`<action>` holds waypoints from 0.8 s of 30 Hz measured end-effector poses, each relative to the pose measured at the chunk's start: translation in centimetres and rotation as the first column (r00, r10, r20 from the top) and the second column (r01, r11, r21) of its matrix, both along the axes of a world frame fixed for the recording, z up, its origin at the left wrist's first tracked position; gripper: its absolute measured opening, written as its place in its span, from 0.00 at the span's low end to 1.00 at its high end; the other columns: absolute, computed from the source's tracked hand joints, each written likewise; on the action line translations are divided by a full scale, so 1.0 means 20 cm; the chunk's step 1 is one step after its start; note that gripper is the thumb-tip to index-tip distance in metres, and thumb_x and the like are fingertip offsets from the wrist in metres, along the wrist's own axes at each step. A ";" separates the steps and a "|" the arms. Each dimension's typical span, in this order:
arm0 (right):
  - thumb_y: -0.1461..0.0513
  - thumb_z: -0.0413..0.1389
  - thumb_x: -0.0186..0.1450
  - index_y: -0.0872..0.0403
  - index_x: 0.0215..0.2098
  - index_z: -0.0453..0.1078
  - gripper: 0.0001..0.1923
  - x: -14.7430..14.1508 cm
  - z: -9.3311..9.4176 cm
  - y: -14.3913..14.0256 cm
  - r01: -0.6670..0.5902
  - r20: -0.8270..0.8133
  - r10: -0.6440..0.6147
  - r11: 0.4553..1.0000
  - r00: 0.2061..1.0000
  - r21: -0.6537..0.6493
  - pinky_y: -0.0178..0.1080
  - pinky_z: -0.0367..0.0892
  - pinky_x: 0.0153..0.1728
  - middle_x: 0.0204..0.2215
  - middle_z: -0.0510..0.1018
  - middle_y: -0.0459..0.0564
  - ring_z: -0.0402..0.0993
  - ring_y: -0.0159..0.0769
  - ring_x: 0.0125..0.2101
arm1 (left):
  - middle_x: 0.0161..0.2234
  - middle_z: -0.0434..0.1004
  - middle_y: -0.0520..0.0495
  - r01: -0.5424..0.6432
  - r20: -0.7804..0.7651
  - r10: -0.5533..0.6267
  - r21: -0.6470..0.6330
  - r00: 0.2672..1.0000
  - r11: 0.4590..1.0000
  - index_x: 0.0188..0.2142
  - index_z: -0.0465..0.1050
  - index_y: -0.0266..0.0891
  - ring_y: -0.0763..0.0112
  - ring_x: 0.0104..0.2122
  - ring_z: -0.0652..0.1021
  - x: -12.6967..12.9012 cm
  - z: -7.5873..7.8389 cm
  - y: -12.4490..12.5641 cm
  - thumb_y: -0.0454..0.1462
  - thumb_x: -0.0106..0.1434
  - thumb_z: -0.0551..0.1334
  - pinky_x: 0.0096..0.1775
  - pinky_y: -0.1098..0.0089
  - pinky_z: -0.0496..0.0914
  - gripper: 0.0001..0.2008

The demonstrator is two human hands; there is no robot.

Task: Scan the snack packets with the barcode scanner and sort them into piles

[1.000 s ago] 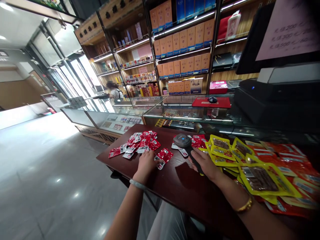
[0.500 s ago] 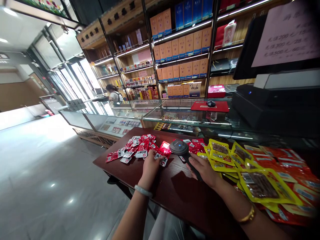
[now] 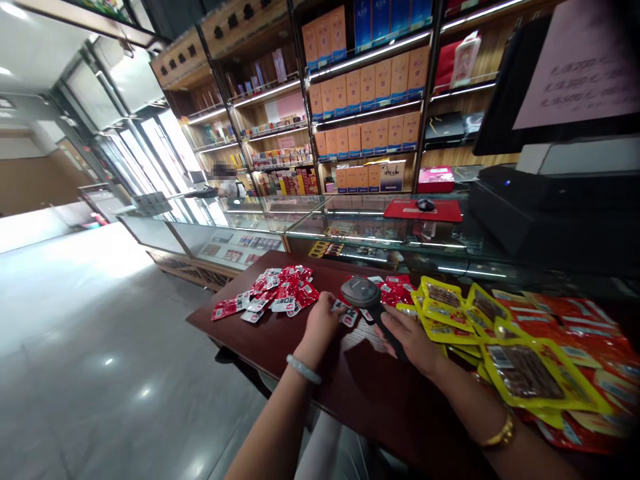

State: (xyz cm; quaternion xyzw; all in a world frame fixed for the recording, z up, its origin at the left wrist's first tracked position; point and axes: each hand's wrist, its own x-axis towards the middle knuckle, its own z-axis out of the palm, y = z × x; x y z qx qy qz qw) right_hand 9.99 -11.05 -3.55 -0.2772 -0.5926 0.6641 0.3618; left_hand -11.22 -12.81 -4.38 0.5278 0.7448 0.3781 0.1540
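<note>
My right hand (image 3: 411,339) is wrapped round the handle of a dark handheld barcode scanner (image 3: 361,293), its head pointing away over the table. Pinched at the fingertips of my left hand (image 3: 321,328) is a small red-and-white snack packet (image 3: 347,315), low beside the scanner head, which hides part of it. Left of that hand lies a loose pile of similar red-and-white packets (image 3: 280,291). More red packets (image 3: 397,290) lie behind the scanner. Yellow-edged clear packs (image 3: 525,373) of brown strips are heaped right of my right hand.
Orange-red packets (image 3: 575,320) cover the right end of the dark wooden table (image 3: 280,340). Beyond it runs a glass display counter (image 3: 340,230) with a mouse (image 3: 425,205) on a red mat. A monitor (image 3: 500,100) stands at right. Another person (image 3: 230,183) is far off behind the counter.
My left hand has moved right with the packet, away from the left pile and closer to the scanner. The red glow on a packet by the scanner is gone. My right hand stays nearly in place.
</note>
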 end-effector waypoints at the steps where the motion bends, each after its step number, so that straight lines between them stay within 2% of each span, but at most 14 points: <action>1: 0.44 0.55 0.63 0.51 0.37 0.68 0.20 0.00 0.01 0.00 0.003 0.001 -0.003 1.000 1.000 0.008 0.33 0.55 0.16 0.22 0.69 0.42 0.61 0.28 0.16 | 0.39 0.78 0.46 0.062 0.030 -0.062 0.006 0.998 0.998 0.44 0.66 0.40 0.68 0.37 0.77 0.04 0.00 0.02 0.35 0.59 0.63 0.40 0.69 0.69 0.13; 5: 0.44 0.56 0.63 0.51 0.39 0.69 0.20 0.01 0.01 0.00 0.006 0.006 -0.006 1.000 1.000 0.020 0.34 0.55 0.16 0.22 0.70 0.43 0.61 0.29 0.15 | 0.40 0.80 0.43 0.329 0.137 -0.328 0.016 0.935 0.944 0.47 0.71 0.38 0.65 0.38 0.78 0.15 0.00 0.05 0.35 0.59 0.64 0.41 0.68 0.71 0.16; 7: 0.44 0.56 0.63 0.51 0.40 0.69 0.21 0.01 0.01 0.00 0.011 0.005 -0.011 1.000 1.000 -0.004 0.34 0.56 0.17 0.23 0.71 0.43 0.62 0.28 0.16 | 0.41 0.80 0.43 0.365 0.118 -0.364 0.019 0.924 0.931 0.47 0.72 0.38 0.64 0.39 0.79 0.12 0.02 0.04 0.36 0.60 0.63 0.42 0.67 0.71 0.15; 9: 0.43 0.56 0.63 0.52 0.40 0.68 0.21 0.01 0.00 0.00 0.013 -0.005 -0.013 1.000 1.000 -0.020 0.33 0.55 0.16 0.23 0.71 0.43 0.62 0.28 0.16 | 0.45 0.79 0.43 0.288 -0.016 -0.288 0.007 0.957 0.957 0.49 0.73 0.39 0.62 0.44 0.78 0.03 0.05 0.01 0.38 0.61 0.62 0.47 0.66 0.71 0.16; 11: 0.44 0.56 0.63 0.53 0.40 0.67 0.22 0.01 0.00 0.00 0.013 -0.018 -0.013 1.000 1.000 -0.019 0.32 0.55 0.16 0.22 0.70 0.43 0.62 0.27 0.15 | 0.50 0.77 0.41 0.156 -0.236 -0.160 -0.037 0.958 0.987 0.51 0.73 0.39 0.59 0.50 0.75 -0.09 0.08 -0.02 0.39 0.62 0.62 0.54 0.62 0.67 0.17; 14: 0.44 0.57 0.62 0.53 0.38 0.67 0.21 0.00 0.00 -0.01 0.000 -0.022 -0.001 1.000 1.000 -0.018 0.32 0.55 0.16 0.22 0.70 0.43 0.62 0.27 0.15 | 0.58 0.70 0.35 -0.017 -0.545 -0.056 -0.129 0.837 0.991 0.56 0.68 0.37 0.52 0.61 0.65 -0.24 0.10 -0.06 0.41 0.62 0.62 0.63 0.52 0.54 0.24; 16: 0.44 0.57 0.63 0.53 0.37 0.67 0.20 -0.01 -0.01 -0.01 -0.010 -0.018 0.009 1.000 1.000 -0.020 0.31 0.55 0.16 0.23 0.70 0.43 0.62 0.27 0.16 | 0.61 0.65 0.32 -0.079 -0.659 -0.068 -0.190 0.749 0.979 0.60 0.65 0.36 0.47 0.66 0.56 -0.30 0.09 -0.08 0.45 0.62 0.62 0.64 0.45 0.43 0.29; 19: 0.44 0.56 0.63 0.53 0.36 0.67 0.21 -0.01 -0.02 0.00 -0.010 -0.012 0.010 1.000 1.000 -0.018 0.31 0.55 0.15 0.23 0.70 0.43 0.62 0.27 0.16 | 0.61 0.65 0.31 -0.060 -0.714 -0.153 -0.265 0.684 0.962 0.61 0.64 0.34 0.46 0.68 0.50 -0.31 0.06 -0.10 0.49 0.63 0.59 0.64 0.41 0.34 0.31; 22: 0.44 0.56 0.63 0.53 0.37 0.68 0.21 0.00 -0.02 0.01 -0.010 -0.015 0.010 1.000 1.000 -0.003 0.31 0.56 0.15 0.23 0.71 0.43 0.62 0.27 0.16 | 0.60 0.67 0.31 -0.019 -0.710 -0.204 -0.293 0.674 0.956 0.60 0.65 0.34 0.47 0.67 0.52 -0.27 0.05 -0.13 0.49 0.65 0.56 0.64 0.42 0.35 0.29; 24: 0.44 0.56 0.62 0.53 0.38 0.68 0.21 0.00 -0.02 0.01 -0.010 -0.015 0.010 1.000 1.000 0.005 0.31 0.56 0.15 0.23 0.71 0.43 0.62 0.27 0.15 | 0.59 0.68 0.32 0.022 -0.680 -0.240 -0.313 0.693 0.949 0.58 0.67 0.35 0.48 0.66 0.56 -0.23 0.07 -0.14 0.48 0.65 0.56 0.64 0.43 0.39 0.27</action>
